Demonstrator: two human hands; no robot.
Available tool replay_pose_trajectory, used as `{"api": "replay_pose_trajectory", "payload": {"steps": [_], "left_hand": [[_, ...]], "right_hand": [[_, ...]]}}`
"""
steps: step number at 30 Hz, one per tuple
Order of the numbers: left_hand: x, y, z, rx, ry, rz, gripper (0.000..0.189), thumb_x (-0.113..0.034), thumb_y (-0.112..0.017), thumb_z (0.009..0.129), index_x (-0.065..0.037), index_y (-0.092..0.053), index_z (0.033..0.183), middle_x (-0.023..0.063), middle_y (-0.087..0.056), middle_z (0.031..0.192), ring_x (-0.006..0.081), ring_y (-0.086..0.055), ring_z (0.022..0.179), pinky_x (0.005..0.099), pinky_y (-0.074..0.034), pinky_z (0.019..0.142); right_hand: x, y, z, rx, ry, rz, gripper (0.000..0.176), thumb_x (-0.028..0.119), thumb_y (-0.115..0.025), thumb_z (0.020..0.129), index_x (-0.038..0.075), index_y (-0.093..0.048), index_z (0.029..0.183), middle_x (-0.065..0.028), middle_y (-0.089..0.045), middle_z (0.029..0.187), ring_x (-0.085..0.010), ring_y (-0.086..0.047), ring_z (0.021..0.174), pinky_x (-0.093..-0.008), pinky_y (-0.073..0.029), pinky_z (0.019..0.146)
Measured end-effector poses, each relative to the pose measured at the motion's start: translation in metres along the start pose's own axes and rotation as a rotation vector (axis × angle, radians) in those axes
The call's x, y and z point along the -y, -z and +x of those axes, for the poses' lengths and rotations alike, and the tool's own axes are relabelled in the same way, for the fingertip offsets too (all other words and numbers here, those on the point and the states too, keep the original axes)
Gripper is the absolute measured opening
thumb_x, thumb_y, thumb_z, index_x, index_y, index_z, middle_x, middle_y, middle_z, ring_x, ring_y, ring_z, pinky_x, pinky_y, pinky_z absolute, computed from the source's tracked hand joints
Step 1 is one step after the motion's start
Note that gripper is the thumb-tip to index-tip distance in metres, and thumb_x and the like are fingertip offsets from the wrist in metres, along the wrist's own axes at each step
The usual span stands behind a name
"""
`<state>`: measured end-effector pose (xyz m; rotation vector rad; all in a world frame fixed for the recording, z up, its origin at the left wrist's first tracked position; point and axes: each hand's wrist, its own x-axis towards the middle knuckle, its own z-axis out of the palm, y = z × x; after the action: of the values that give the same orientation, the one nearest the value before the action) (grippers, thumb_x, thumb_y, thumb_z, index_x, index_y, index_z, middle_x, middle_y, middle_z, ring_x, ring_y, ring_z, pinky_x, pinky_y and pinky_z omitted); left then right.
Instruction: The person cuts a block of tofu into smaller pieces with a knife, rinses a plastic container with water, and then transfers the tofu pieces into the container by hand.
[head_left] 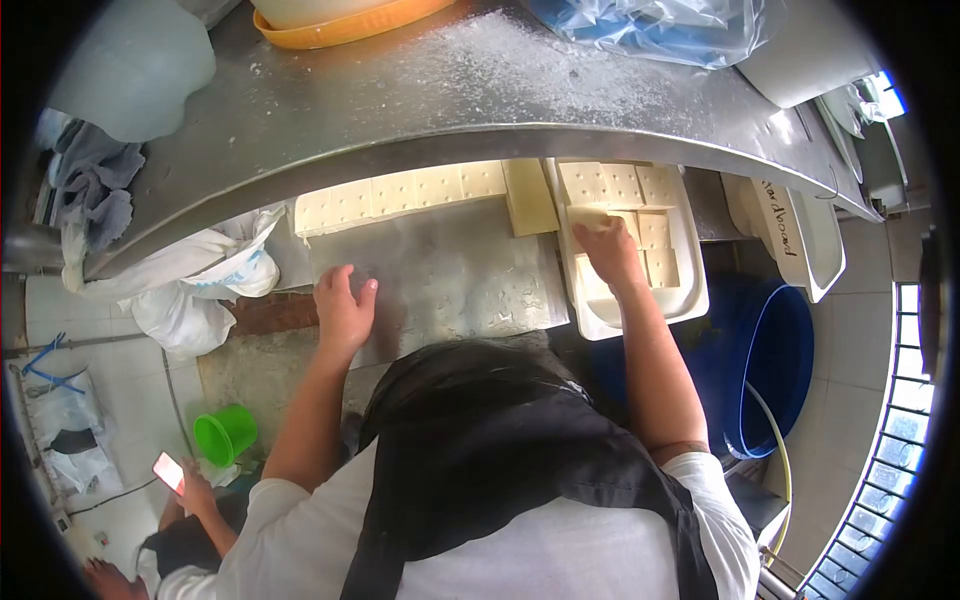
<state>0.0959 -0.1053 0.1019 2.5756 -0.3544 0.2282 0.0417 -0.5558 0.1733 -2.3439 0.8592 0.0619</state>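
Note:
My right hand (608, 250) is over a white plastic tray (690, 300), its fingers bent around a pale tofu block (588, 216). Several more dimpled tofu blocks (655, 232) lie in rows in that tray. My left hand (345, 310) is held over the wet metal work surface (455, 275), fingers apart and nothing in them. Beyond it, a row of joined tofu blocks (400, 195) runs along the back of the surface. A flat yellowish slab (530, 198) stands between that row and the tray.
A steel shelf (340, 110) dusted with white powder crosses above the work surface. A blue barrel (780, 370) stands at right below another white tray (800, 240). At lower left are a green bucket (226, 434) and another person's hand (195, 490) with a phone (168, 472).

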Motion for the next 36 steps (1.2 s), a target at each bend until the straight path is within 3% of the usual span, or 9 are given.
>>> {"api": "replay_pose_trajectory", "payload": {"steps": [12,14,15,17,18,22,27,34,36], "left_hand": [[-0.011,-0.007,-0.015,-0.010,-0.015,-0.050,0.040,-0.023,-0.078,0.092,0.001,-0.064,0.121,0.0273,-0.063,0.129,0.0476,-0.058,0.117,0.0550,-0.047,0.101],[-0.011,-0.010,-0.017,-0.018,-0.001,-0.085,0.039,-0.022,-0.078,0.092,0.002,-0.065,0.120,0.0271,-0.064,0.127,0.0473,-0.059,0.116,0.0545,-0.047,0.101],[-0.011,-0.011,-0.019,-0.025,0.012,-0.122,0.038,-0.022,-0.078,0.092,0.002,-0.065,0.119,0.0268,-0.065,0.125,0.0470,-0.060,0.114,0.0540,-0.048,0.100],[-0.014,-0.011,-0.021,-0.025,0.016,-0.132,0.037,-0.021,-0.078,0.092,0.002,-0.065,0.118,0.0265,-0.065,0.123,0.0465,-0.061,0.112,0.0534,-0.049,0.099],[-0.015,-0.011,-0.021,-0.022,0.020,-0.144,0.037,-0.021,-0.078,0.092,0.003,-0.065,0.117,0.0261,-0.066,0.121,0.0460,-0.062,0.111,0.0527,-0.049,0.098],[-0.013,-0.011,-0.024,0.021,0.025,-0.125,0.036,-0.024,-0.075,0.096,0.003,-0.066,0.119,0.0240,-0.066,0.124,0.0399,-0.064,0.113,0.0459,-0.052,0.098],[-0.008,-0.010,-0.026,0.048,0.042,-0.175,0.034,-0.025,-0.074,0.098,0.001,-0.067,0.118,0.0195,-0.068,0.114,0.0334,-0.066,0.102,0.0423,-0.054,0.092],[-0.001,-0.002,-0.012,0.061,0.028,-0.158,0.032,-0.024,-0.074,0.098,0.001,-0.067,0.117,0.0195,-0.069,0.109,0.0340,-0.067,0.101,0.0430,-0.054,0.089],[0.009,0.005,0.000,0.089,0.027,-0.152,0.036,-0.025,-0.074,0.097,0.002,-0.066,0.119,0.0234,-0.067,0.117,0.0419,-0.065,0.105,0.0477,-0.053,0.092]], "right_hand": [[-0.002,0.010,0.014,0.032,-0.009,0.020,0.082,0.046,-0.077,0.090,-0.012,-0.049,0.142,-0.0324,-0.068,0.131,-0.0441,-0.067,0.122,-0.0469,-0.053,0.102],[-0.010,0.007,0.016,-0.034,-0.176,0.386,0.072,0.039,-0.081,0.091,-0.007,-0.052,0.140,-0.0241,-0.071,0.127,-0.0372,-0.070,0.114,-0.0474,-0.054,0.099],[-0.019,0.005,0.022,-0.032,-0.172,0.387,0.072,0.039,-0.081,0.091,-0.007,-0.052,0.140,-0.0241,-0.071,0.127,-0.0372,-0.070,0.114,-0.0474,-0.054,0.099],[-0.036,0.004,0.035,0.292,-0.341,0.916,0.063,0.034,-0.084,0.091,-0.001,-0.056,0.135,-0.0149,-0.071,0.119,-0.0281,-0.069,0.108,-0.0471,-0.055,0.095],[-0.040,0.001,0.036,0.260,-0.330,0.926,0.056,0.031,-0.084,0.091,0.003,-0.057,0.132,-0.0102,-0.071,0.111,-0.0227,-0.069,0.103,-0.0442,-0.055,0.090],[-0.062,-0.003,0.037,0.244,-0.229,0.943,0.057,0.027,-0.084,0.090,0.002,-0.056,0.134,-0.0109,-0.072,0.112,-0.0218,-0.069,0.102,-0.0415,-0.056,0.085],[-0.063,0.009,0.030,0.164,-0.171,1.044,0.058,0.023,-0.084,0.090,0.003,-0.055,0.136,-0.0112,-0.073,0.113,-0.0203,-0.070,0.099,-0.0375,-0.055,0.079],[-0.064,-0.004,0.037,0.160,-0.068,0.756,0.062,0.026,-0.081,0.093,-0.001,-0.054,0.142,-0.0118,-0.072,0.110,-0.0195,-0.069,0.097,-0.0345,-0.054,0.081],[-0.075,-0.015,0.044,0.117,0.026,0.655,0.060,0.027,-0.079,0.094,-0.003,-0.056,0.141,-0.0113,-0.071,0.108,-0.0168,-0.066,0.094,-0.0327,-0.053,0.080]]}}
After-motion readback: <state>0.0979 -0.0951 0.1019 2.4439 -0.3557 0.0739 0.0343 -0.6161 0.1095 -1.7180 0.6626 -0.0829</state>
